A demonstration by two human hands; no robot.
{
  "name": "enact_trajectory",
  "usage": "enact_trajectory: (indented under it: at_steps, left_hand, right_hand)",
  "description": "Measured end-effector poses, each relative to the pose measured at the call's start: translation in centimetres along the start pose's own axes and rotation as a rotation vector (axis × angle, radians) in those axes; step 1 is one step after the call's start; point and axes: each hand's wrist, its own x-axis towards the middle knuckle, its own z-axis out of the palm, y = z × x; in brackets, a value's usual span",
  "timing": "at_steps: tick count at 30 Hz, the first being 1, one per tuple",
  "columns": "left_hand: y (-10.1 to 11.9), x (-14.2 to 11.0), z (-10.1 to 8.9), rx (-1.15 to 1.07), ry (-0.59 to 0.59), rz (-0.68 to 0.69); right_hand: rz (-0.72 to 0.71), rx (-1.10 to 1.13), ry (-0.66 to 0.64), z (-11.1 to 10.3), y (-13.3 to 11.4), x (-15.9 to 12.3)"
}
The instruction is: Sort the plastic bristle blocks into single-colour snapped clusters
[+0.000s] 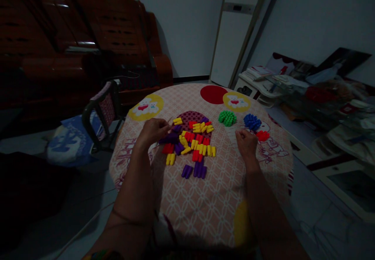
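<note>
On the table lies a loose heap of plastic toy pieces shaped like short joined tubes: yellow pieces (202, 148), red pieces (198, 138) and purple pieces (200, 170). My left hand (152, 133) is at the heap's left edge, fingers closed by the purple pieces there; whatever it grips is too dark to make out. To the right of the heap my right hand (247, 143) is closed, fingertips pinched together, and I cannot see what they hold. Beyond it are a green cluster (227, 118) and a blue cluster (252, 122). A small red cluster (263, 135) lies just right of that hand.
A patterned cloth covers the round table (205, 209). Behind it on the left are wooden seats (114, 29), with a small folding chair (102, 113) by the table's left side. At right stands a cluttered glass-topped cabinet (301, 103). The room is dim.
</note>
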Motion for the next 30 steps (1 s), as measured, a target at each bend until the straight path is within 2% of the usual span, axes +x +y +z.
enact_trajectory:
  at_steps: [3,5,9,13,17,21,24,27,30]
  left_hand:
    - [-1.1,-0.6,-0.9,0.079,-0.237,0.011]
    - [-1.1,-0.9,-0.7,0.175,-0.323,-0.017]
    - [0.2,-1.1,0.8,0.383,-0.298,0.006]
    - [1.4,-1.2,2.1,0.376,-0.286,0.045]
    - [1.3,-1.2,1.9,0.270,-0.318,0.036]
    - [0.6,-1.0,0.4,0.135,-0.335,0.045]
    - [0.7,-1.0,-0.4,0.020,-0.296,0.086]
    - [1.9,-1.0,0.4,-0.193,-0.250,0.158]
    - [4.0,-1.0,2.5,-0.390,-0.280,0.245]
  right_hand:
    - [0.000,0.006,-0.002,0.1,0.0,0.1]
    - [-0.003,0.005,-0.006,0.2,0.1,0.2]
    - [-0.007,0.005,0.003,0.2,0.1,0.2]
    - [0.002,0.009,-0.002,0.0,-0.1,0.1]
    - [0.010,0.030,-0.010,-0.1,-0.3,0.1]
    - [0.000,0.069,0.002,-0.1,-0.6,0.1]
    - [-0.006,0.157,0.014,0.1,-1.1,0.0]
    - [0.068,0.357,-0.038,0.2,-2.1,-0.1]
    - [0.176,0.622,-0.176,0.2,-3.6,-0.5]
